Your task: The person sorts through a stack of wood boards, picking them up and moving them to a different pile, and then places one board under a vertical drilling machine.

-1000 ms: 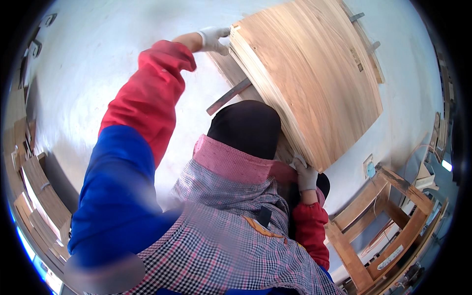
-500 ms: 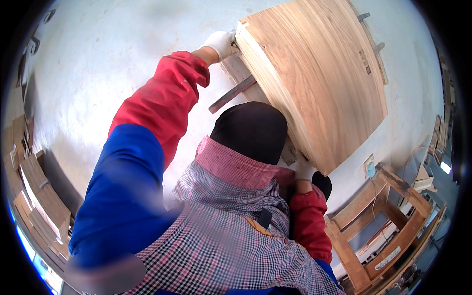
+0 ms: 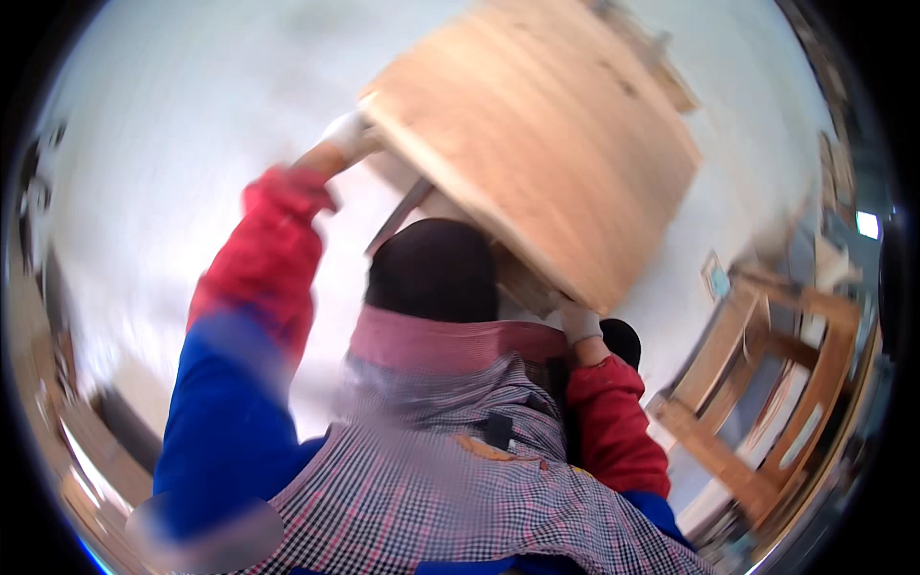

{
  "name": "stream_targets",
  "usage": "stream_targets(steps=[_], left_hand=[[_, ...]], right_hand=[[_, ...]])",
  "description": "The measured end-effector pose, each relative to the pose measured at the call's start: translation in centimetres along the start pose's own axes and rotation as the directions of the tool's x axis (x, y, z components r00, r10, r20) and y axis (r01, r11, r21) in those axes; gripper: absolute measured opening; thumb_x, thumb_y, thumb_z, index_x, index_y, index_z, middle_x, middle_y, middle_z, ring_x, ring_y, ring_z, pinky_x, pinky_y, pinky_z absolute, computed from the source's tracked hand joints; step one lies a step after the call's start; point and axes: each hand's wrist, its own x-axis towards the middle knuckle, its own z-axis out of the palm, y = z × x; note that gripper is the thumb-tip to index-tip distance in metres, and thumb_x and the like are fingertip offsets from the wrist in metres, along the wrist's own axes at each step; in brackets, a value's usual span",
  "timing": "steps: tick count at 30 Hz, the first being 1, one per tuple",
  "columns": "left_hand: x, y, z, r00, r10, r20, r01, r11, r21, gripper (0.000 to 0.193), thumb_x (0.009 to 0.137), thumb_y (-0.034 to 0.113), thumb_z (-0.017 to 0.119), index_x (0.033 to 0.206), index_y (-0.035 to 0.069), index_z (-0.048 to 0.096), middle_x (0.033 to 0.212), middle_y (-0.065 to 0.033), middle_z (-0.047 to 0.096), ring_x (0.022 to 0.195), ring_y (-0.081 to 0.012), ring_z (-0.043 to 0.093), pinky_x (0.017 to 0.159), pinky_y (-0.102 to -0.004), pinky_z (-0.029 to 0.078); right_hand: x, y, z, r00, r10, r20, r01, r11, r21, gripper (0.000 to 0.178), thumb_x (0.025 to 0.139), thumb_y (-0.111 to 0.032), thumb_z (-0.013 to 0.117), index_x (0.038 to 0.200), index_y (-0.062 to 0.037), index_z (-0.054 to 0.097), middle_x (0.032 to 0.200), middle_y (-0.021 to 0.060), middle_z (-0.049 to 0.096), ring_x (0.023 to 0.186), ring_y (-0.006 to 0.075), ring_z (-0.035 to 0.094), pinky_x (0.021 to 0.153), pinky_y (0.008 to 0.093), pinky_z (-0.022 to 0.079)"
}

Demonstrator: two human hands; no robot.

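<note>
Big wooden panel held up, tilted, far side of the room.
Left hand point(image 3: 347, 136) in white glove grips the wooden panel point(image 3: 546, 144) at its left edge; right hand point(image 3: 578, 321) closes on its near lower edge.

Wooden panel point(image 3: 541, 153) between both hands, wooden frame point(image 3: 767, 383) to its right, below.

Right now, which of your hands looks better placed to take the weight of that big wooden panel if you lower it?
Probably the right hand: it grips the wooden panel at its lower, near edge, close to the body. The left hand holds the far corner with the arm stretched out, so it more likely steadies.
</note>
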Motion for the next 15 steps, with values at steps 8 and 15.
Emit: stream_targets(steps=[8, 15], left_hand=[[-9.4, 18.5, -6.8, 0.836, 0.502, -0.222, -0.477, 0.865, 0.157, 0.029, 0.088, -0.001, 0.041, 0.116, -0.003, 0.045, 0.122, -0.0184, 0.046, 0.111, -0.0317, 0.045, 0.097, -0.0391, 0.034], [-11.9, 28.8, -2.1, 0.374, 0.826, 0.422, -0.865, 0.474, -0.162, 0.013, 0.073, 0.019, 0.054, 0.083, 0.011, 0.057, 0.093, -0.0089, 0.056, 0.084, -0.0275, 0.054, 0.077, -0.0435, 0.041]], right_hand=[[-5.6, -1.3, -16.3, 0.853, -0.382, -0.355, 0.059, 0.747, -0.662, 0.04, 0.079, -0.018, 0.057, 0.115, -0.0043, 0.048, 0.107, 0.0187, 0.055, 0.098, 0.0322, 0.053, 0.088, 0.0402, 0.04], [-10.8, 1.8, -16.3, 0.833, -0.336, -0.44, 0.117, 0.884, -0.453, 0.024, 0.08, -0.016, 0.054, 0.101, -0.0063, 0.055, 0.095, 0.0124, 0.059, 0.091, 0.0303, 0.055, 0.09, 0.0434, 0.038]])
